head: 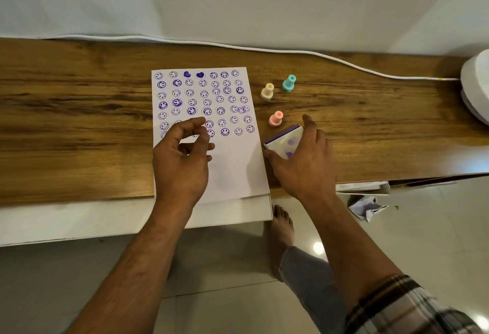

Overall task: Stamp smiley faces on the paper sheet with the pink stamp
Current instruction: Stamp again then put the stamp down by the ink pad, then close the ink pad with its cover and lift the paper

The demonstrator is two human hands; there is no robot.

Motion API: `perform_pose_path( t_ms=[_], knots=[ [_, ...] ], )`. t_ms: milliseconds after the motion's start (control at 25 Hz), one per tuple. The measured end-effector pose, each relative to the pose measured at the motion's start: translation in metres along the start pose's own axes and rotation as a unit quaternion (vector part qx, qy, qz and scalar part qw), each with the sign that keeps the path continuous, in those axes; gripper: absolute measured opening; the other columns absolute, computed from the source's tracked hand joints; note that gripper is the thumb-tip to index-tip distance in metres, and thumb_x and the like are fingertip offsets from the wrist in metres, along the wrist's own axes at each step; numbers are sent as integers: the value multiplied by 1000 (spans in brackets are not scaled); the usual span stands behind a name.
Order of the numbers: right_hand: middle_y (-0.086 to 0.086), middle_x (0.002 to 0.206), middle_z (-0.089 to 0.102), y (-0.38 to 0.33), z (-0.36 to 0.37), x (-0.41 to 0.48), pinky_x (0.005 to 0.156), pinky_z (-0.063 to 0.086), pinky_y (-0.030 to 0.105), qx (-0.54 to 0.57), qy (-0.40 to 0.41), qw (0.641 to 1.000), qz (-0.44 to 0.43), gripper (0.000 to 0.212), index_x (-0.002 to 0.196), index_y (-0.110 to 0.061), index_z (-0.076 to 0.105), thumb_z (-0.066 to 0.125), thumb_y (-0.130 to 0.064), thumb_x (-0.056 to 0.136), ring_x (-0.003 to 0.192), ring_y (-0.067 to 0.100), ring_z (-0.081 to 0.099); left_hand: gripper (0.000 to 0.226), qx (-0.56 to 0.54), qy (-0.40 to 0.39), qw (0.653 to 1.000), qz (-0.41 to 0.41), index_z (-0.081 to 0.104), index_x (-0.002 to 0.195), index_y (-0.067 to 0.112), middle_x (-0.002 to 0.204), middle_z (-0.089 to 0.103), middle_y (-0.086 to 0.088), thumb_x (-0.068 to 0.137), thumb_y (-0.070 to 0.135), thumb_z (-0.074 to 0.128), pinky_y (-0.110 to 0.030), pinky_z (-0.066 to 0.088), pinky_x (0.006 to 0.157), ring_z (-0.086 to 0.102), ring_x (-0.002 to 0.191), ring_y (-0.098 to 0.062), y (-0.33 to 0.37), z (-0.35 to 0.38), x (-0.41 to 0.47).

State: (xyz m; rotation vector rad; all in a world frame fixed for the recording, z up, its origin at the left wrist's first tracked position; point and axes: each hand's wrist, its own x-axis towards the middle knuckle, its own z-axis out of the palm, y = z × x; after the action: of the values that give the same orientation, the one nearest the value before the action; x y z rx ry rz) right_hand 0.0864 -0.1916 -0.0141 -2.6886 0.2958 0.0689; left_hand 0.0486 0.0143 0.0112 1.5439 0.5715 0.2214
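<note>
The right hand [304, 156] gripped the ink pad [284, 140] beside the sheet [232, 164]; the left hand [182, 153] hovered half-curled, empty. The pink stamp [276, 119] stood untouched nearby — best inked squarely, then pressed onto blank paper.

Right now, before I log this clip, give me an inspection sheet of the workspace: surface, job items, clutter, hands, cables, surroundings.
Surface: wooden tabletop, with a white ledge along its near edge.
Job's things: paper sheet carries rows of purple smileys plus two hearts, lower part blank; pink stamp stands upright on the wood, right of the sheet, untouched.
Clutter: cream stamp and teal stamp upright beyond the pink one.
Hands: left hand hovers over the sheet, fingers curled, empty; right hand grips the purple-edged ink pad.
Cables: white cable runs along the far edge to a white appliance.
Surroundings: tiled floor, crumpled paper, a bare foot.
</note>
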Motion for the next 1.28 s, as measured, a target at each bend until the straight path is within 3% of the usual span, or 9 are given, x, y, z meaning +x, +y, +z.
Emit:
perform_pose_path(
  t_ms=[360,480,600,680,800,920,1040,1120,1280],
  knots=[
    [2,153,50,-8,-17,-6,107,49,58,52,-29,998,5,113,156,-34,23,84,-68,66,137,33,47,18,22,-82,994,-73,75,113,23,107,77,0,98,17,66,-30,64,78,78,91,-16,-3,9,-5],
    [-6,143,54,-14,-32,-29,95,57,52,99,-21,992,-81,111,152,-37,26,81,-69,61,126,23,50,22,-47,-177,963,-198,76,113,14,110,80,-10,100,25,63,-36,63,85,79,96,-24,1,10,-9],
    [-17,141,48,-22,-36,-55,89,53,35,140,-45,974,-170,109,154,-36,28,81,-62,62,121,8,44,31,-105,-271,918,-269,79,110,7,106,80,-14,101,29,59,-35,63,77,78,89,-25,5,9,-14],
    [-16,145,48,-26,-33,-60,91,54,32,155,-75,966,-194,108,155,-33,30,85,-52,65,125,10,46,29,-112,-274,918,-265,79,111,6,109,80,-17,102,23,57,-39,64,78,76,94,-29,4,10,-15],
    [-7,150,51,-30,-27,-55,100,55,44,136,-113,964,-200,106,157,-30,31,90,-48,70,134,17,47,21,-76,-239,938,-238,78,111,11,110,81,-13,101,16,60,-41,63,80,77,101,-29,2,10,-14],
    [-6,155,48,-31,-26,-48,105,49,40,135,-128,959,-215,110,160,-32,27,90,-49,71,138,15,45,22,-39,-237,950,-197,77,113,15,104,82,-9,96,7,67,-33,64,74,79,94,-23,1,10,-15],
    [-15,156,42,-31,-31,-42,104,44,29,211,-128,954,-171,106,157,-38,27,88,-56,71,136,2,41,29,-47,-208,959,-189,75,117,11,109,81,-12,90,1,70,-29,63,74,79,95,-25,3,13,-15],
    [-20,145,52,-31,-36,-38,98,52,28,272,-126,950,-88,92,153,-38,34,83,-57,78,128,0,51,27,-60,-199,960,-186,76,111,18,112,81,-10,89,3,72,-35,64,84,77,101,-26,2,13,-13],
    [-11,93,81,-28,-42,-29,63,62,24,403,-205,886,105,48,137,-17,61,76,-27,92,81,9,78,36,-5,-190,971,-144,69,123,17,111,79,-8,91,3,72,-47,61,93,76,103,-31,-2,15,-11]
  ],
)
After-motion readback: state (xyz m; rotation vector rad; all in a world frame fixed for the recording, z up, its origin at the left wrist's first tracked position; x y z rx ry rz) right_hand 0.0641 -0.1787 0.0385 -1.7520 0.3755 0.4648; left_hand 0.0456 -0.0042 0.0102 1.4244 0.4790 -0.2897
